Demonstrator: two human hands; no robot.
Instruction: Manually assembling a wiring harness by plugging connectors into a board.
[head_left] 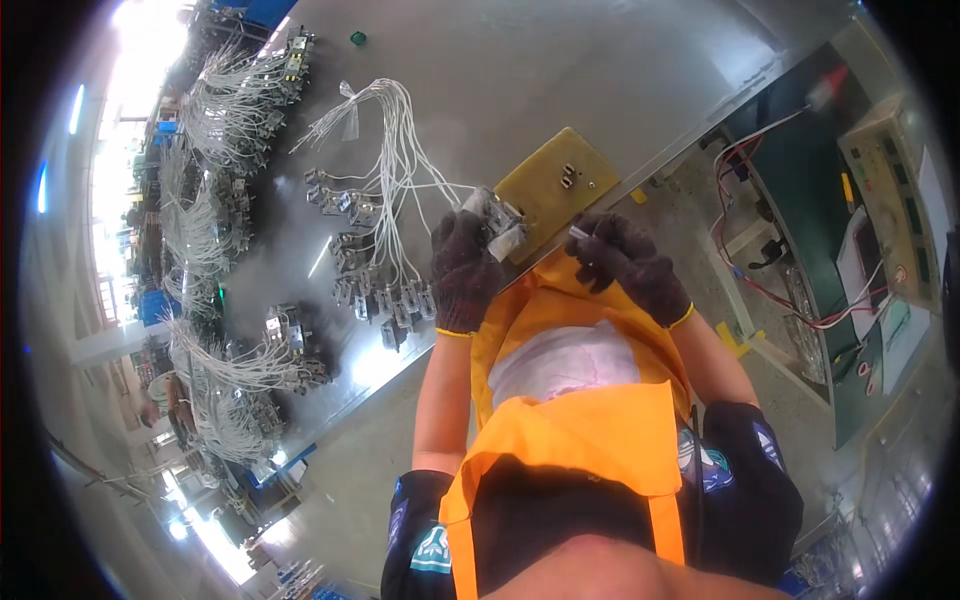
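While gloved L grip [464, 258] clasps wired metal unit [499, 222] beside tan block [540, 185], gloved R grip [622, 257] pinches small whitish pc [578, 232].

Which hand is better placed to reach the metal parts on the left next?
Probably the left hand: it is nearer those metal parts, though it seems occupied with another metal part. The right hand is farther off, pinching a small pale piece.

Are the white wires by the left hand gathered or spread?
Both: the white wires bunch up top, then fan out toward metal parts.
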